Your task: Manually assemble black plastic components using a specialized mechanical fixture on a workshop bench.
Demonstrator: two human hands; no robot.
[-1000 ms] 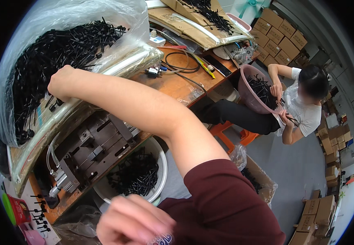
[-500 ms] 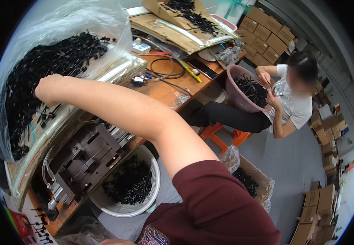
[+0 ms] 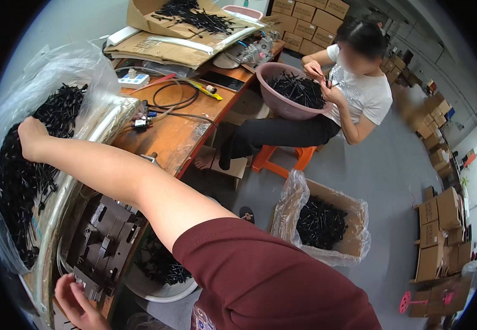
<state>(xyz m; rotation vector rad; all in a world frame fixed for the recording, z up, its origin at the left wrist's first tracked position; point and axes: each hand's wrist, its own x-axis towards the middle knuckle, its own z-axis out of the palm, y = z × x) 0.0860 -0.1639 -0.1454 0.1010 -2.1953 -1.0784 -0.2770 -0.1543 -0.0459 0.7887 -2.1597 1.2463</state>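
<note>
My right arm, in a maroon sleeve, stretches across to the far left. At its end my right hand [image 3: 32, 139] is sunk in a heap of thin black plastic pieces [image 3: 21, 187] lying in a large clear plastic bag [image 3: 87, 63]. The fingers are turned away and hidden, so what they hold cannot be told. Low at the left, my left hand [image 3: 79, 303] is open, its fingers loosely curved and apart with nothing seen in them. It is nearest to a dark metal fixture [image 3: 103, 242] mounted at the bench edge.
A white basket [image 3: 158, 296] of black pieces stands below the bench. Behind my arm, a wooden table [image 3: 178, 135] carries cables, a phone [image 3: 221, 81] and cardboard [image 3: 167, 49]. A co-worker [image 3: 367, 91] sits with a pink tub [image 3: 271, 99]. A lined carton [image 3: 354, 212] stands on the floor.
The view has swung to the right, showing more of the floor carton. My left hand has come into sight by the fixture. My right hand is still at the black heap.
</note>
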